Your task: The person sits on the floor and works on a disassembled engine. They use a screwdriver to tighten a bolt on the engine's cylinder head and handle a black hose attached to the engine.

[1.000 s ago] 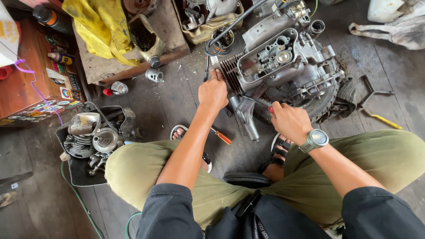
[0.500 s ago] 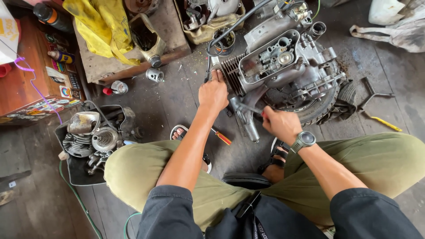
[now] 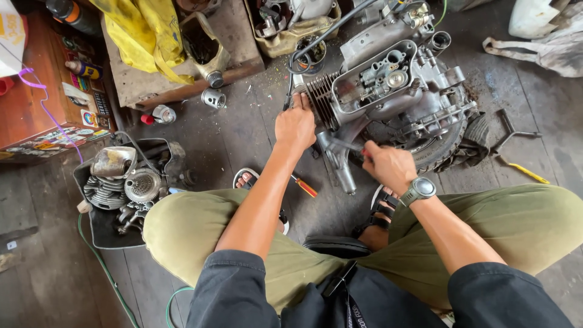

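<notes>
Dark floorboards point(image 3: 243, 133) lay under a grey engine point(image 3: 395, 91). At eleven o'clock the left hand point(image 3: 296, 126) pressed flat, fingers loose; the right hand point(image 3: 388, 167) gripped a red-handled tool point(image 3: 351, 146).

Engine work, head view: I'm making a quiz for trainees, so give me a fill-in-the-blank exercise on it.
The left hand rests on the engine's cooling ____.
The right hand wears a ____ on its wrist.
The screwdriver on the floor has an ____ handle.
Left of the knee, a black tray holds engine ____.

Missing words: fins; watch; orange; parts
</notes>
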